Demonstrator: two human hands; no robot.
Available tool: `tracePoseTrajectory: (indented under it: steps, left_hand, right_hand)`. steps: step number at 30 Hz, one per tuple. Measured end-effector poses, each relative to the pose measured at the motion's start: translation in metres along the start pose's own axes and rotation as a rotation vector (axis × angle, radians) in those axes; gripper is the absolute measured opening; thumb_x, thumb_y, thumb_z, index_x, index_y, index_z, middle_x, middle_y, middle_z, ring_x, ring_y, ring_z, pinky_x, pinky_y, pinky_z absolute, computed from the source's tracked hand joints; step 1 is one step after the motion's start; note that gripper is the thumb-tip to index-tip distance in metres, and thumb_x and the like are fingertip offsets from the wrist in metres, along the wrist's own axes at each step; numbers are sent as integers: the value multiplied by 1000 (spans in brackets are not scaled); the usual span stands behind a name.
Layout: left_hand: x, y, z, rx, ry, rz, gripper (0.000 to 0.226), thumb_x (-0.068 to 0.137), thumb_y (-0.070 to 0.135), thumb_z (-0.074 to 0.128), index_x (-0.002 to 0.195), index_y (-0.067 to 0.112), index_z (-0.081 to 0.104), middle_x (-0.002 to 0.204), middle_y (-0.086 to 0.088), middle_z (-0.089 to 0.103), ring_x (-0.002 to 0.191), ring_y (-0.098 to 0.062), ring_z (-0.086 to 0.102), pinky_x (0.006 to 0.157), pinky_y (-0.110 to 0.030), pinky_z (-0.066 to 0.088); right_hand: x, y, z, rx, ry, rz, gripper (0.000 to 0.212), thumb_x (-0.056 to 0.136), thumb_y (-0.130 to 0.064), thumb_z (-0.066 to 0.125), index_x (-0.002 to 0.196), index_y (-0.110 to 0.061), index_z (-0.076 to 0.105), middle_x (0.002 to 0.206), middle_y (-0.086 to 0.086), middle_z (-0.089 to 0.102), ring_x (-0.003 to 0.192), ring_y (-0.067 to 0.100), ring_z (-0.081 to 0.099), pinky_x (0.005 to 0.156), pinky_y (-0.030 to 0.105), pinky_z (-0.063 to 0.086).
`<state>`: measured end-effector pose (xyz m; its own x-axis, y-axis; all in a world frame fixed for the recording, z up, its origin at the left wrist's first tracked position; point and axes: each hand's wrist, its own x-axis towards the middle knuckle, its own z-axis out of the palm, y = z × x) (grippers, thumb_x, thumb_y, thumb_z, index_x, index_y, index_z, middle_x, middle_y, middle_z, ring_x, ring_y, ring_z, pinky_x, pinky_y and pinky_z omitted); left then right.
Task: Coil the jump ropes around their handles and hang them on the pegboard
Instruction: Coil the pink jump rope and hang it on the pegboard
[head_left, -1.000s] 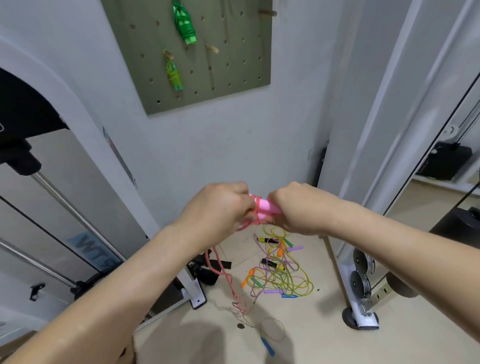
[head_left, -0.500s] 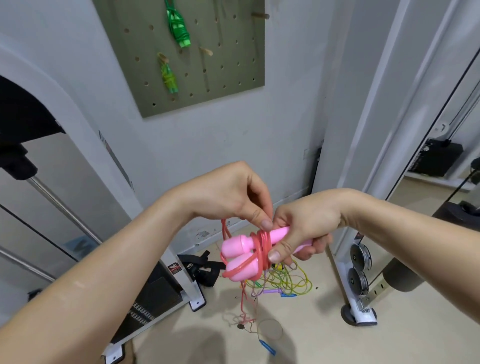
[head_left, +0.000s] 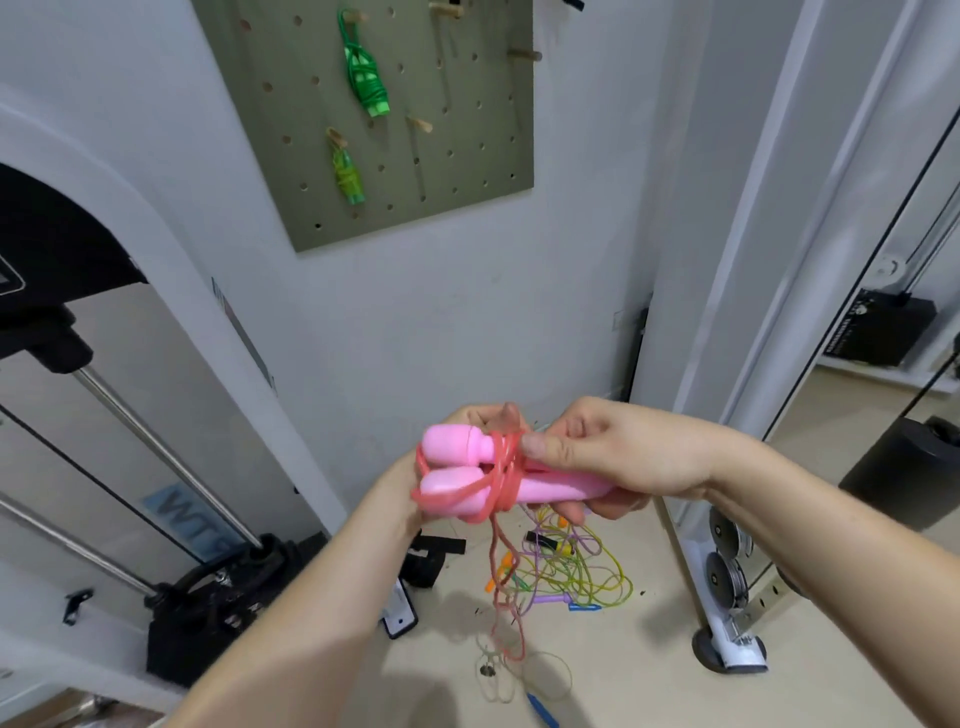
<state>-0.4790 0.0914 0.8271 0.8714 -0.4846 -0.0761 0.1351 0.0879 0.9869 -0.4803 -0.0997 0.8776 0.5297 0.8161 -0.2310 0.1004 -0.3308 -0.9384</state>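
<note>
Two pink handles (head_left: 457, 467) of a jump rope lie side by side, with a red-pink rope (head_left: 506, 467) wound round their necks; its free end hangs down to the floor. My right hand (head_left: 608, 457) grips the handles' shafts, thumb pressed on the coils. My left hand (head_left: 467, 421) is behind the handles, mostly hidden, its fingers pinching the rope at the top. On the green pegboard (head_left: 488, 130) above hang two coiled green ropes (head_left: 366, 78) (head_left: 347, 174). A tangle of yellow, purple and orange ropes (head_left: 566, 571) lies on the floor.
Bare wooden pegs (head_left: 524, 54) stick out of the pegboard's right half. A gym machine with steel rods and black weights (head_left: 208, 597) stands at the left. A white cable-machine frame (head_left: 727, 597) rises at the right. A blue handle (head_left: 540, 709) lies on the floor nearby.
My left hand has swung from above the handles to behind them, carrying the rope round. The handles now point left and lie more level. The view has tilted up a little.
</note>
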Motion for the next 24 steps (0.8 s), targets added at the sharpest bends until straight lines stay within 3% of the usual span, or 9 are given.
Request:
tracePoseTrajectory:
  steps: [2,5,8,11,13,17,20,22,24]
  left_hand:
    - [-4,-13,8,-132,183,40,12,84,14,61,73,10,66,50,-4,55,37,-7,45,38,-16,35]
    - [-6,-27,25,-196,404,24,24,98,1,34,85,4,55,51,-4,46,35,-4,37,34,-14,26]
    - [-8,-41,36,-49,480,82,22,99,6,41,87,3,58,56,-5,53,41,-9,43,39,-16,33]
    - [-16,-49,47,79,491,101,25,94,30,54,81,17,71,59,9,55,52,-7,44,48,-18,37]
    - [-20,-52,51,188,496,115,18,93,29,58,87,21,73,55,14,52,52,-3,42,52,-17,36]
    - [-23,-50,52,507,609,152,17,94,32,50,92,38,65,55,6,50,47,-12,47,55,-32,44]
    - [-26,-44,50,677,591,151,20,99,26,46,104,45,49,60,-3,59,43,-15,58,53,-32,51]
    - [-26,-37,46,541,564,81,8,99,25,47,100,32,48,56,-4,58,42,-18,59,46,-29,48]
    - [-26,-32,42,219,502,-27,3,97,20,53,94,21,52,55,-4,56,41,-18,54,40,-22,38]
  right_hand:
    - [2,4,2,61,174,-39,49,86,-54,56,65,-11,63,53,9,54,40,14,31,41,21,17]
    - [8,11,5,10,459,-37,38,89,-48,58,79,-11,59,53,5,59,37,17,37,39,18,22]
    - [17,22,2,100,665,-45,36,94,-46,54,85,-11,51,54,12,62,36,18,40,39,18,24]
    - [25,27,-2,159,821,-62,37,101,-41,44,83,-9,50,54,14,62,36,19,42,38,18,24]
    - [32,33,-4,98,916,-57,39,101,-40,43,79,-9,49,57,18,61,37,23,45,37,19,27]
    - [40,46,-5,-128,1082,-52,44,96,-47,44,66,-15,40,55,5,47,55,41,57,50,40,41]
    - [41,48,-1,-195,1127,-80,41,98,-38,48,64,-18,38,53,-2,44,54,35,54,53,49,48]
    - [42,46,1,-223,1151,-86,40,98,-37,50,64,-17,41,52,-3,45,54,35,53,54,46,48]
    - [41,42,1,-244,1165,-100,38,97,-37,53,67,-14,45,53,-3,46,52,27,51,53,38,43]
